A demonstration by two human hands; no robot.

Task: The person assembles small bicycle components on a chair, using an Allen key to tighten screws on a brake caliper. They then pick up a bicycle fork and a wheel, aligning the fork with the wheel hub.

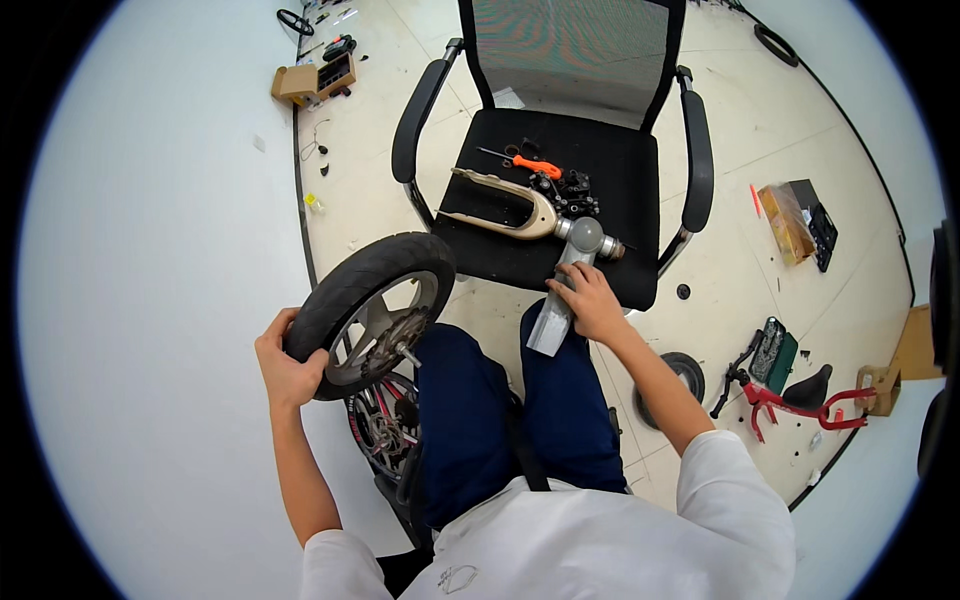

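A wheel with a black tyre [335, 285], a spoked rim and a toothed sprocket on its axle stands tilted beside my left knee. My left hand [288, 362] grips its tyre, thumb on the near side, fingers mostly hidden behind. My right hand [592, 302] rests on a grey metal stem [552, 325] over my right thigh, fingers bent across its top. The stem joins a gold-coloured fork [538, 218] lying across the black chair seat [632, 175], its prongs pointing left. Behind the fork lie an orange-handled screwdriver [538, 165] and a heap of small black parts [572, 192].
Another wheel [372, 425] sits low beside my left leg, and one more wheel [697, 372] lies on the floor at right. Beyond it are a red frame [775, 400], a green toolbox [784, 362] and a cardboard box [785, 225]. Chair armrests [697, 165] flank the seat; a white wall [170, 250] rises at left.
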